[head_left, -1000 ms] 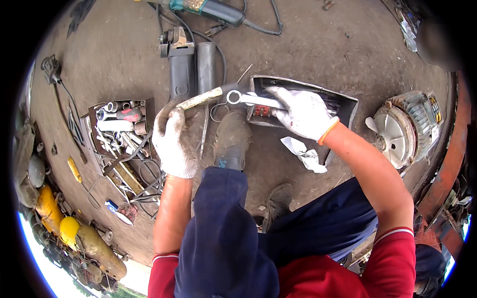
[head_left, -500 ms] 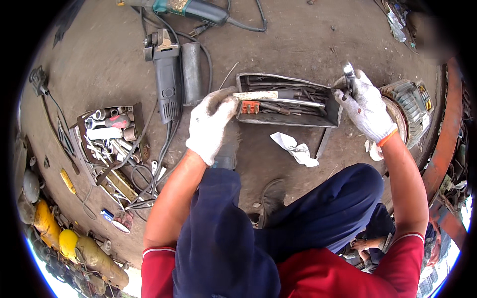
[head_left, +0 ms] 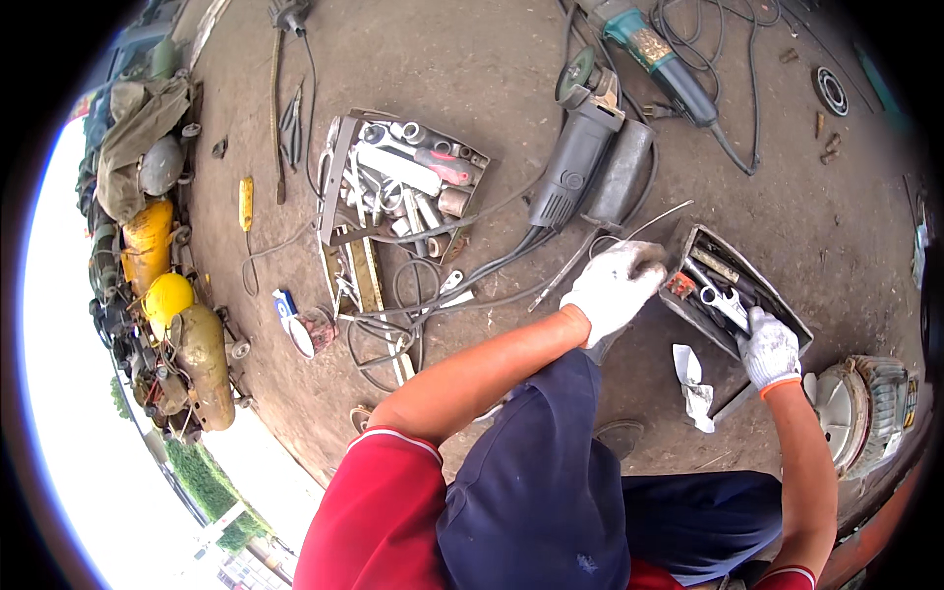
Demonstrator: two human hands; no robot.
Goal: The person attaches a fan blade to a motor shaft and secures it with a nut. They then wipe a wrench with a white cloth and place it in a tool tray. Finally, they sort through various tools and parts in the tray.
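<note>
On the floor [head_left: 413,59], a metal box [head_left: 700,323] keeps loose tools [head_left: 716,264] together. The left hand [head_left: 621,287] curls just beside its left end, palm hidden, so I cannot tell whether it grips anything; the right hand [head_left: 771,348] closes around a wrench [head_left: 730,309], leaving its head exposed inside.

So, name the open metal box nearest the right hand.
The narrow box, with the right hand over its edge; the wider toolbox sits farther left.

The left glove [head_left: 618,285] is white, the right glove [head_left: 770,352] white edged in orange, the wrench [head_left: 730,309] silvery, the box [head_left: 700,324] grey.
</note>
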